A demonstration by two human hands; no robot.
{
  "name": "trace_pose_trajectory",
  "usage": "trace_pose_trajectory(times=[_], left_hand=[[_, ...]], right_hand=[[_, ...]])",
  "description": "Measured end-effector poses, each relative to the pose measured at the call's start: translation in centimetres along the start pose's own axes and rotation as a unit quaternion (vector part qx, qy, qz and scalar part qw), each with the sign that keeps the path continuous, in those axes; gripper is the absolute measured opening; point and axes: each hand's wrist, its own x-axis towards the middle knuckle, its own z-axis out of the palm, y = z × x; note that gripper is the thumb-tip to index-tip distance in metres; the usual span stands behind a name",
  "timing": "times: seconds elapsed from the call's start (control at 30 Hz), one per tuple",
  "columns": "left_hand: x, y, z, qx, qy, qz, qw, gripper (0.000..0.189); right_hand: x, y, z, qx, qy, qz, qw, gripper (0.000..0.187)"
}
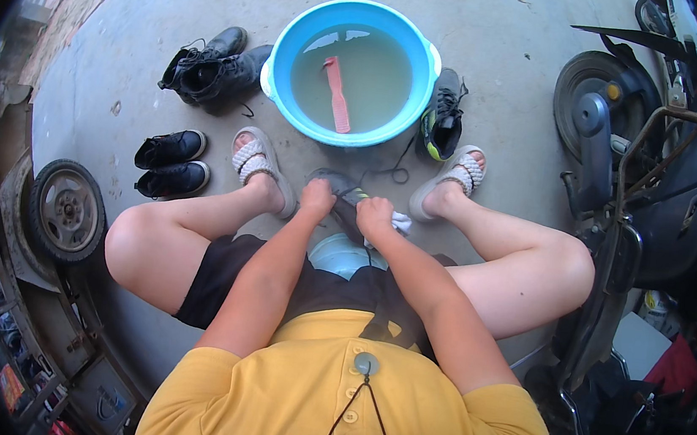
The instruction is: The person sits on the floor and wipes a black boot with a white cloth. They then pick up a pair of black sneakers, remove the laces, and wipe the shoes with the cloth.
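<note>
Between my knees is a dark sneaker [344, 207] with yellow-green stripes. My left hand [317, 196] is closed on its toe end. My right hand [374, 218] is closed at the shoe's side, and a white cloth [401, 223] shows from under it. How much of the cloth lies inside the fist is hidden. A loose dark shoelace [385, 172] trails over the floor beyond the shoe. Farther out stands a blue plastic basin [284, 39] of cloudy water, with a pink scrubbing brush [336, 96] in it. Another dark sneaker [445, 114] with yellow-green trim touches the basin's right side.
Black lace-up boots [214, 69] stand left of the basin, and small black shoes [174, 164] sit nearer. A spare wheel [68, 211] and rusty metal frame flank the left. On the right is a parked scooter [668, 206]. A light blue object [337, 254] shows beneath me.
</note>
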Motion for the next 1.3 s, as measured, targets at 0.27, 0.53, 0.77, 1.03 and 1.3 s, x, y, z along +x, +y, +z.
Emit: trace_pose_trajectory(times=[0.27, 0.53, 0.77, 1.03, 1.3], left_hand=[[0.3, 0.2, -0.5, -0.104, -0.026, -0.004, 0.994, 0.02], [0.0, 1.6, -1.9, -0.188, -0.068, -0.013, 0.98, 0.024], [-1.3, 2.4, -1.7, -0.045, -0.017, -0.04, 0.998, 0.026], [-5.5, 9.1, -11.9, -0.309, 0.021, 0.03, 0.95, 0.022], [-14.9, 8.2, -21.0, -0.377, 0.105, 0.111, 0.914, 0.019]], right_hand=[[0.1, 0.0, -0.1, -0.038, 0.019, 0.013, 0.999, 0.02], [1.1, 1.0, 0.5, -0.075, 0.065, 0.051, 0.994, 0.019], [0.6, -0.4, 0.7, -0.092, 0.011, 0.002, 0.996, 0.019], [1.6, 3.9, 1.8, -0.113, -0.067, 0.081, 0.988, 0.024], [2.7, 4.8, 1.6, -0.083, -0.061, 0.13, 0.986, 0.024]])
